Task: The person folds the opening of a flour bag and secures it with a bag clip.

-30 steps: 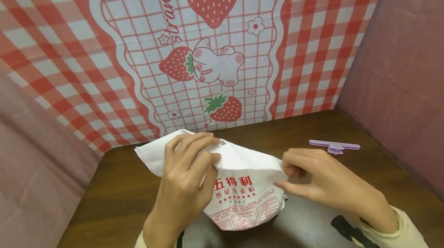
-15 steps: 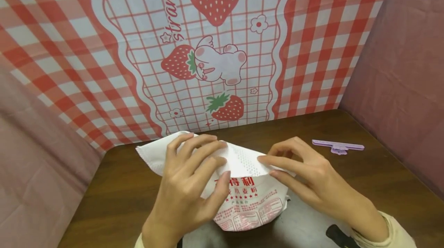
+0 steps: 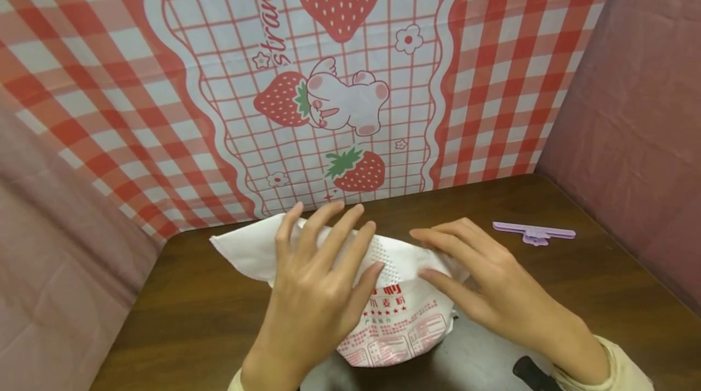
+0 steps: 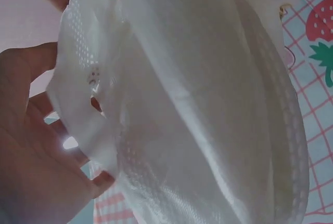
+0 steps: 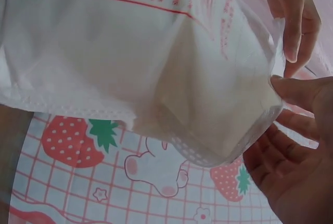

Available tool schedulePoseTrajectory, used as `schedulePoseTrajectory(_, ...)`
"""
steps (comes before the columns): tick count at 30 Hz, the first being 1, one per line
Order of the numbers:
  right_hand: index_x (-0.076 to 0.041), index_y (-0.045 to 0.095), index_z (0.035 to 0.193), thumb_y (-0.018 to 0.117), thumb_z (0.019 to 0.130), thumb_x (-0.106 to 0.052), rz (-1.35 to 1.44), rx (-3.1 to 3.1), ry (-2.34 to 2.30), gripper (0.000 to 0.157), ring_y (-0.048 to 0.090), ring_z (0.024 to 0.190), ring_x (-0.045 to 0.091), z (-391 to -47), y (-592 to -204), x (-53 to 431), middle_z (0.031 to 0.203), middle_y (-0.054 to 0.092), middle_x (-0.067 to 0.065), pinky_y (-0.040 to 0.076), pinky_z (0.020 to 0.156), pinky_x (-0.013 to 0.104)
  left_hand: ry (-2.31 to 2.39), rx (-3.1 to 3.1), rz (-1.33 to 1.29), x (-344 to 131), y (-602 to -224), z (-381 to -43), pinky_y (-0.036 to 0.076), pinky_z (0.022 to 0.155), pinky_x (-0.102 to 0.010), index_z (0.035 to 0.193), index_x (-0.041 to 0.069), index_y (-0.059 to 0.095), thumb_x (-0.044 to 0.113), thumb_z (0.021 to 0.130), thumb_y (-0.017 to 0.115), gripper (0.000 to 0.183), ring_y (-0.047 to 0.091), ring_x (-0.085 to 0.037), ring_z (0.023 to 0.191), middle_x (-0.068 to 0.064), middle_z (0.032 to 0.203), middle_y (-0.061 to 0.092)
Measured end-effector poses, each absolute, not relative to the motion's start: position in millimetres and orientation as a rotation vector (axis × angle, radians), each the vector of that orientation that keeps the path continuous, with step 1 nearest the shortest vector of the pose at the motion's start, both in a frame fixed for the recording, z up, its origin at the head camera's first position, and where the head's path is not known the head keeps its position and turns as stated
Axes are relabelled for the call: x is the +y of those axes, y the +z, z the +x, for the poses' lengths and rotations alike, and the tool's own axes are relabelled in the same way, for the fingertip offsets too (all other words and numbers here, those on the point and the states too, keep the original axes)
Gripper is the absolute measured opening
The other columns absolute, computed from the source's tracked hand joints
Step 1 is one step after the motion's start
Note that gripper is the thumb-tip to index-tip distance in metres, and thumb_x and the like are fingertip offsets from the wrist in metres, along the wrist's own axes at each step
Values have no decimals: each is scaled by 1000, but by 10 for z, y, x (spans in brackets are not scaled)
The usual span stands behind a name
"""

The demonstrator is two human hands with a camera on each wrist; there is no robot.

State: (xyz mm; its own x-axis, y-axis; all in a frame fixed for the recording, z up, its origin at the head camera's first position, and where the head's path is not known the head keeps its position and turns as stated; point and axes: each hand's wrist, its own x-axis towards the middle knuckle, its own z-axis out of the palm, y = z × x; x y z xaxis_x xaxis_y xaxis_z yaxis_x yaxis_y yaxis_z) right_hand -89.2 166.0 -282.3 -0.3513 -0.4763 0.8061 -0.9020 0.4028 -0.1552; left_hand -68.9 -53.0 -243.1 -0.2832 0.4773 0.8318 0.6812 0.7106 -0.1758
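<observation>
A white flour bag (image 3: 402,333) with red print sits in front of me, its plain white top (image 3: 408,263) folded down over the printed side. My left hand (image 3: 314,300) lies across the left of this fold, fingers spread and fairly straight. At the fold's right end, my right hand (image 3: 501,287) has its thumb in front and its fingers over the top edge. The right wrist view shows this thumb on the rim of the bag (image 5: 93,52), the other fingers behind. In the left wrist view, wrinkled bag fabric (image 4: 171,104) hides part of the left fingers.
A lilac bag clip (image 3: 533,233) lies on the brown wooden table (image 3: 181,312) at the back right. Beneath the bag is a grey surface (image 3: 476,348). Behind the table hangs a red checked strawberry cloth (image 3: 493,75), with pink cloth (image 3: 630,117) at the sides.
The right hand has moved left from the bag's right corner onto the fold, which has come lower over the print. The left hand has shifted right, its fingers straightening and spreading.
</observation>
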Motion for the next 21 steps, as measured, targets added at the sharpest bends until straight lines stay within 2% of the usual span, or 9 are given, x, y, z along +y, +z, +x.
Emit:
schedulePoseTrajectory(5, -10, 61, 108, 70, 77, -17, 1120, -2060, 738, 33, 49, 86, 6, -921, -2881, 1681, 99, 56, -4, 38, 73, 12, -247, -2013, -872, -556, -2439, -690, 26, 95, -57, 105, 5, 62, 25, 77, 64, 34, 51, -28, 100, -7, 98, 61)
schedulePoseTrajectory(11, -14, 62, 106, 73, 73, -18, 1112, -2118, 729, 35, 47, 75, 0, -962, -2942, 1742, 94, 56, -11, 39, 64, 10, -248, -2036, -873, -575, -2443, -693, 26, 96, -55, 103, 5, 63, 23, 75, 67, 33, 52, -25, 92, -6, 93, 61)
schedulePoseTrajectory(16, -21, 61, 103, 75, 70, -18, 1098, -2194, 754, 35, 49, 76, -2, -982, -2953, 1799, 93, 56, -16, 39, 65, 10, -295, -1990, -906, -579, -2438, -713, 30, 95, -51, 93, 5, 64, 20, 77, 66, 22, 53, -21, 81, -4, 85, 60)
schedulePoseTrajectory(21, -24, 60, 99, 75, 71, -20, 1097, -2229, 775, 32, 51, 80, -2, -997, -2957, 1812, 93, 55, -17, 40, 68, 11, -309, -1901, -954, -592, -2449, -740, 37, 86, -43, 85, 5, 64, 17, 80, 62, 13, 52, -17, 71, -3, 80, 60)
